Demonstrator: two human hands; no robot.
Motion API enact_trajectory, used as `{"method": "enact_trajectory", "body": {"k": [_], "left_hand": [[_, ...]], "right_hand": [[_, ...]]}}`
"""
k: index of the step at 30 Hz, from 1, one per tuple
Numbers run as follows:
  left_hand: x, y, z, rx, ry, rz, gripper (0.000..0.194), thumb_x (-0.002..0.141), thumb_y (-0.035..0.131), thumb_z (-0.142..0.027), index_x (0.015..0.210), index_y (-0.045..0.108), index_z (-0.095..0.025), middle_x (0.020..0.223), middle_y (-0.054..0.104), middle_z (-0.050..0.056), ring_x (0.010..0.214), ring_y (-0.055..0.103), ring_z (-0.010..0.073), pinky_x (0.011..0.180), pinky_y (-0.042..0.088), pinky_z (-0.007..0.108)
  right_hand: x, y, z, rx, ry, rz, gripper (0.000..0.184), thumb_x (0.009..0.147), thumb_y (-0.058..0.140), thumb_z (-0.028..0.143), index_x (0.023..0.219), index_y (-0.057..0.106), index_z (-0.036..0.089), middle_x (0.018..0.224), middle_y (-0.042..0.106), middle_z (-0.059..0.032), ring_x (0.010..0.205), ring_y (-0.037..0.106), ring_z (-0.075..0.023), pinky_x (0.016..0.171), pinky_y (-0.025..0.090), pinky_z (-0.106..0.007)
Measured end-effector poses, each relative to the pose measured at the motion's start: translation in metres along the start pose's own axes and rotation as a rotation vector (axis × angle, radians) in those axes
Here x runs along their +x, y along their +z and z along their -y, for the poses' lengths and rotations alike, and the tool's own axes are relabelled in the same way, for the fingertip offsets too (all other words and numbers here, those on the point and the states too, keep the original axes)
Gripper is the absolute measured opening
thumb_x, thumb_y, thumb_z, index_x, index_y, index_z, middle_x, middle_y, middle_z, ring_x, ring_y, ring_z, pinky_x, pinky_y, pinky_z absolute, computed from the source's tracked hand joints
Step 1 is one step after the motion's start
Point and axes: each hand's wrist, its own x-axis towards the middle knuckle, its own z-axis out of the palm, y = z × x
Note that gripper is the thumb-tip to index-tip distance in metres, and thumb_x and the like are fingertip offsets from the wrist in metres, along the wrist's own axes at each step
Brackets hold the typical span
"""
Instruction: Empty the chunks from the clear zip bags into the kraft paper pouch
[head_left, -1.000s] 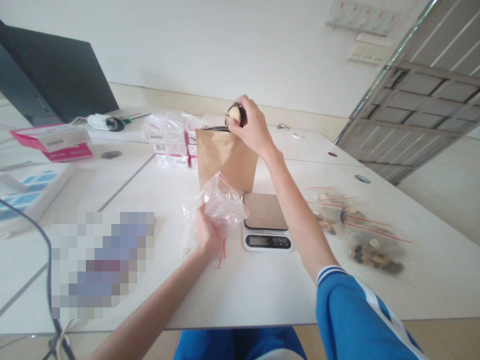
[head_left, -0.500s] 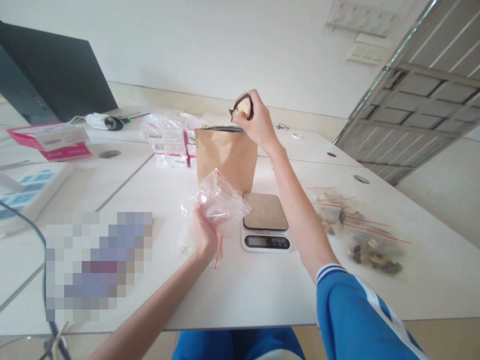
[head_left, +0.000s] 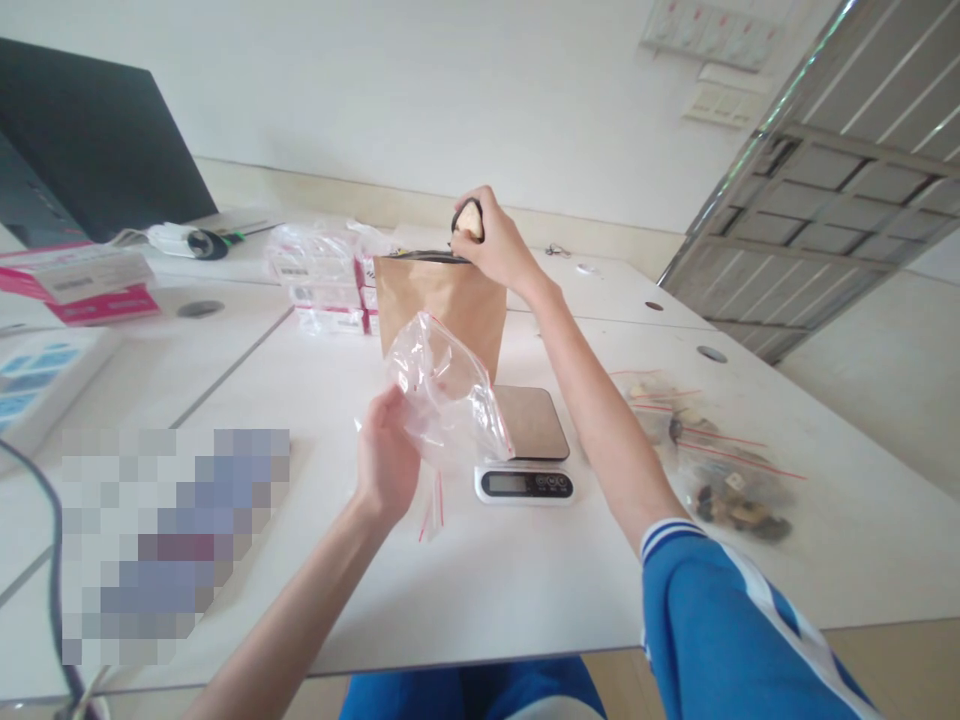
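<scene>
My left hand (head_left: 386, 462) is closed on a clear plastic zip bag (head_left: 444, 392) with a red seal strip, holding it up over the white table (head_left: 480, 580) just left of a small digital scale (head_left: 525, 445). My right hand (head_left: 496, 245) is raised above the open top of a standing brown paper bag (head_left: 439, 310). Its fingers are closed on a small dark-and-pale piece (head_left: 469, 218), a nut or dried fruit. The scale's platform is bare.
Several filled clear bags (head_left: 712, 460) lie on the table to the right. Behind the paper bag stand stacked wrapped boxes (head_left: 322, 285). A pink-and-white box (head_left: 82, 280), a dark monitor (head_left: 97, 150) and a blurred patch (head_left: 172, 540) sit at the left. A metal gate (head_left: 825, 210) is at right.
My left hand has lifted the plastic bag higher and tilted it up toward the scale. My right hand stays above the paper bag's mouth with the piece in it.
</scene>
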Motion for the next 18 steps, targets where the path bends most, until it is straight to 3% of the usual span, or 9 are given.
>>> {"method": "enact_trajectory", "body": {"k": [3,5,8,10,12,14,18], "left_hand": [[0.000,-0.016,-0.022,0.287,0.030,-0.117,0.019,0.075,0.050,-0.030,0.073,0.062,-0.016,0.065,0.060,0.000,0.057,0.055,0.0114,0.050,0.041,0.019],[0.004,-0.037,-0.027,0.564,0.125,-0.153,0.018,0.073,0.055,-0.034,0.070,0.060,-0.017,0.061,0.056,-0.001,0.052,0.050,0.0108,0.044,0.034,0.018],[0.014,-0.068,-0.015,1.062,0.204,-0.117,0.023,0.080,0.045,-0.030,0.091,0.061,-0.017,0.064,0.058,0.001,0.050,0.050,0.0147,0.046,0.037,0.023],[0.017,-0.080,-0.003,1.369,0.370,-0.101,0.035,0.083,0.040,-0.021,0.114,0.053,-0.012,0.077,0.061,0.007,0.063,0.057,0.0202,0.059,0.046,0.031],[0.015,-0.081,0.004,1.633,0.587,-0.106,0.045,0.085,0.034,-0.014,0.129,0.044,-0.009,0.098,0.058,0.017,0.084,0.059,0.0263,0.073,0.048,0.042],[0.008,-0.074,0.004,1.832,0.780,-0.119,0.049,0.085,0.031,-0.009,0.132,0.044,-0.012,0.116,0.050,0.022,0.099,0.055,0.0311,0.080,0.046,0.049],[-0.009,-0.056,-0.009,1.909,1.043,-0.091,0.043,0.087,0.031,-0.008,0.118,0.057,-0.023,0.128,0.044,0.017,0.107,0.051,0.0309,0.085,0.045,0.049]], "right_hand": [[-0.001,0.001,-0.001,0.020,0.009,0.002,0.023,0.084,0.052,0.016,0.103,0.040,0.024,0.093,0.060,-0.0013,0.085,0.059,-0.0150,0.084,0.049,-0.033],[-0.001,0.003,-0.002,0.030,0.016,0.009,0.021,0.084,0.051,0.016,0.101,0.041,0.023,0.090,0.059,-0.0009,0.083,0.059,-0.0144,0.083,0.050,-0.032],[-0.001,0.004,-0.005,0.032,0.028,0.005,0.021,0.085,0.052,0.017,0.102,0.041,0.023,0.089,0.059,-0.0004,0.083,0.059,-0.0142,0.083,0.049,-0.033],[-0.001,0.004,-0.006,0.031,0.025,-0.007,0.023,0.085,0.053,0.018,0.105,0.042,0.023,0.091,0.059,-0.0005,0.086,0.059,-0.0146,0.084,0.049,-0.034],[-0.003,0.003,-0.003,0.036,0.014,-0.013,0.026,0.085,0.052,0.019,0.108,0.042,0.023,0.094,0.060,-0.0011,0.087,0.059,-0.0153,0.084,0.049,-0.033],[-0.007,0.001,0.002,0.041,0.000,-0.025,0.027,0.086,0.051,0.020,0.111,0.041,0.025,0.097,0.061,-0.0025,0.089,0.060,-0.0160,0.084,0.049,-0.032],[-0.016,-0.001,0.016,0.053,-0.020,-0.157,0.028,0.088,0.045,0.020,0.115,0.040,0.026,0.109,0.059,-0.0055,0.097,0.060,-0.0170,0.087,0.049,-0.031]]}}
